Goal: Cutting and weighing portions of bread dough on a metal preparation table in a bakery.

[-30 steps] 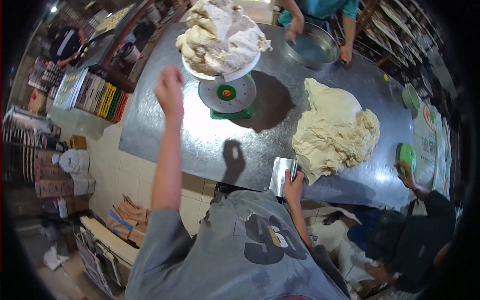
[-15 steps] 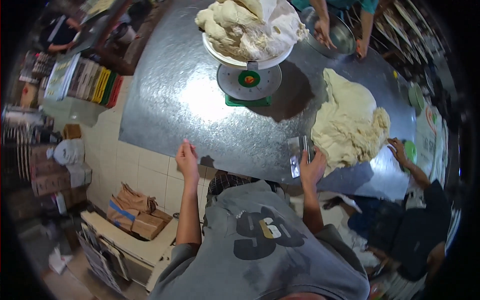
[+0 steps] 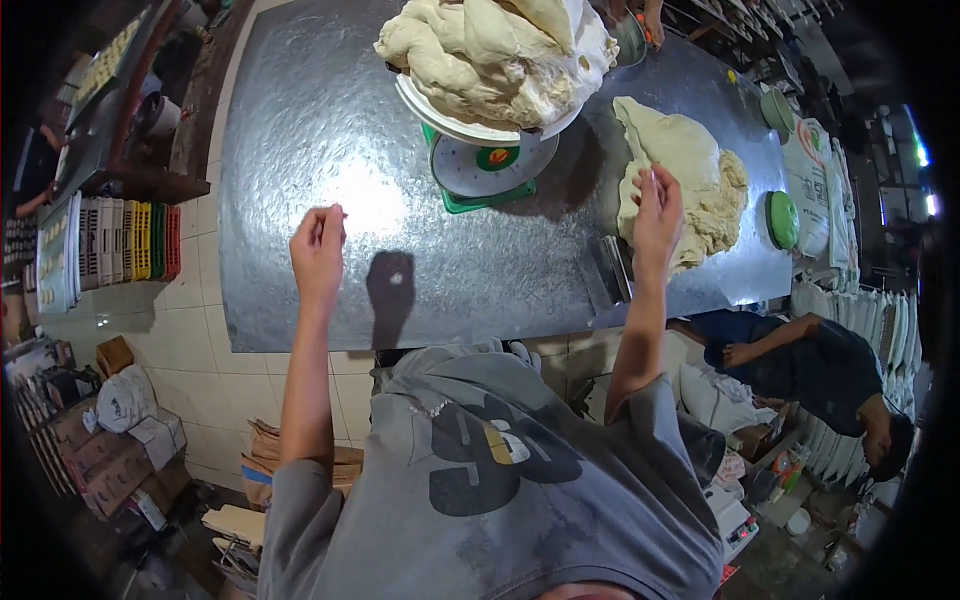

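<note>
Over the left part of the metal table, my left hand (image 3: 318,250) is raised with its fingers curled together. Whatever it holds, if anything, is hidden. My right hand (image 3: 657,225) is open, fingers stretched upward, in front of the left edge of a big pale dough mass (image 3: 690,165). I cannot tell whether it touches the dough. Just below that hand, a metal dough scraper (image 3: 603,278) lies on the table. Ahead of me stands a green dial scale (image 3: 490,170), its white basin (image 3: 450,118) heaped with more dough (image 3: 490,60).
The metal table (image 3: 270,120) spans the middle. A green rounded object (image 3: 783,220) and a pale green bowl (image 3: 777,110) sit by its right edge. A person in dark clothes (image 3: 800,360) is at right. Stacked colored crates (image 3: 130,240) stand left. Another person's hand (image 3: 654,28) is beside a metal bowl (image 3: 628,42).
Both my hands have risen and moved forward over the table; the right one has left the scraper. The person at right has drawn a hand back from the table edge. The view has shifted.
</note>
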`<state>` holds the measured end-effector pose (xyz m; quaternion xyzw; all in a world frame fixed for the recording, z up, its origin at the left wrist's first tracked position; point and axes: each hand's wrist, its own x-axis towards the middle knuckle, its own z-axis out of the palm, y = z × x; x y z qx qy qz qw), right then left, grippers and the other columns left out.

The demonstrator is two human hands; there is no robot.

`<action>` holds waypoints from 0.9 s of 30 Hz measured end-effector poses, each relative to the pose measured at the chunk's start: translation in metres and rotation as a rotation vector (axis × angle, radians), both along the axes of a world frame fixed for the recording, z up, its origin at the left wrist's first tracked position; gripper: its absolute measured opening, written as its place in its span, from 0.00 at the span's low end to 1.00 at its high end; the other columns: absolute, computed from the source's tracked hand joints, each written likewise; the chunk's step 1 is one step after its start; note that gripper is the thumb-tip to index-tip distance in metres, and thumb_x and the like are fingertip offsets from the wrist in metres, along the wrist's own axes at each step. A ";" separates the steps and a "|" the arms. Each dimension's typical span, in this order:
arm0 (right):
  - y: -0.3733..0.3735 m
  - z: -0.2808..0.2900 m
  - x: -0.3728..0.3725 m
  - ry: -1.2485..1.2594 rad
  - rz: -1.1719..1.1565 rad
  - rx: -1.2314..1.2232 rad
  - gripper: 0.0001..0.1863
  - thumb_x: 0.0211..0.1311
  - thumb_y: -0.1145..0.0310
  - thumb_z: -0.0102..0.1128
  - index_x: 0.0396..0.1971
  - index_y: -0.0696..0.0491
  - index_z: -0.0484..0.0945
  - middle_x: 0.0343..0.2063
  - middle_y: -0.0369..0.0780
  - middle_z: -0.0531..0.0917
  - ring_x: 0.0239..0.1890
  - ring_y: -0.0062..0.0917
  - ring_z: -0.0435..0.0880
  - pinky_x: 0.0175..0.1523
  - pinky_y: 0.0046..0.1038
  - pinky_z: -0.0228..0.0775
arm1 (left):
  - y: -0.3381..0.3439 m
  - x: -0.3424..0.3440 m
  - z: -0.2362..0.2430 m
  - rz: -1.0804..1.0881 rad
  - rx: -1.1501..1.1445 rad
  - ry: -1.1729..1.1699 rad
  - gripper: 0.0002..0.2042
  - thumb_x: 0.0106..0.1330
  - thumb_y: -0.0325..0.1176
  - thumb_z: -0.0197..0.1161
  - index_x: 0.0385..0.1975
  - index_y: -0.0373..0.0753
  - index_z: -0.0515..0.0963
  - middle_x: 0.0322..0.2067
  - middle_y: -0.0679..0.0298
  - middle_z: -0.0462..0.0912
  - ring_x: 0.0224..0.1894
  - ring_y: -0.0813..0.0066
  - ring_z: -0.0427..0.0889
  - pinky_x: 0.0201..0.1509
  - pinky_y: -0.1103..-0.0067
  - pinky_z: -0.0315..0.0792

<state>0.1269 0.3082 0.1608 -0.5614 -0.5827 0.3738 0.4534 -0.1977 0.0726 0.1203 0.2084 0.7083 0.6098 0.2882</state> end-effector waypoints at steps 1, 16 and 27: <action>0.006 0.013 -0.011 0.139 0.074 -0.068 0.21 0.68 0.61 0.56 0.52 0.62 0.71 0.46 0.44 0.79 0.48 0.25 0.79 0.51 0.26 0.73 | 0.014 -0.008 0.012 -0.064 0.058 0.074 0.09 0.70 0.35 0.58 0.31 0.36 0.77 0.23 0.73 0.71 0.26 0.89 0.65 0.29 0.87 0.59; 0.055 0.067 -0.120 -0.008 0.163 -0.262 0.28 0.67 0.52 0.56 0.54 0.60 0.70 0.41 0.38 0.81 0.41 0.17 0.75 0.48 0.23 0.67 | 0.265 -0.026 0.172 -0.522 0.095 0.393 0.47 0.46 0.73 0.60 0.61 0.42 0.69 0.49 0.42 0.76 0.56 0.46 0.74 0.61 0.66 0.67; 0.122 0.081 -0.117 0.779 0.711 0.158 0.23 0.63 0.55 0.51 0.52 0.54 0.73 0.49 0.41 0.78 0.52 0.29 0.77 0.60 0.36 0.68 | 0.263 -0.048 0.131 -0.472 0.916 -0.462 0.27 0.66 0.55 0.54 0.55 0.39 0.72 0.49 0.61 0.79 0.50 0.72 0.78 0.56 0.77 0.69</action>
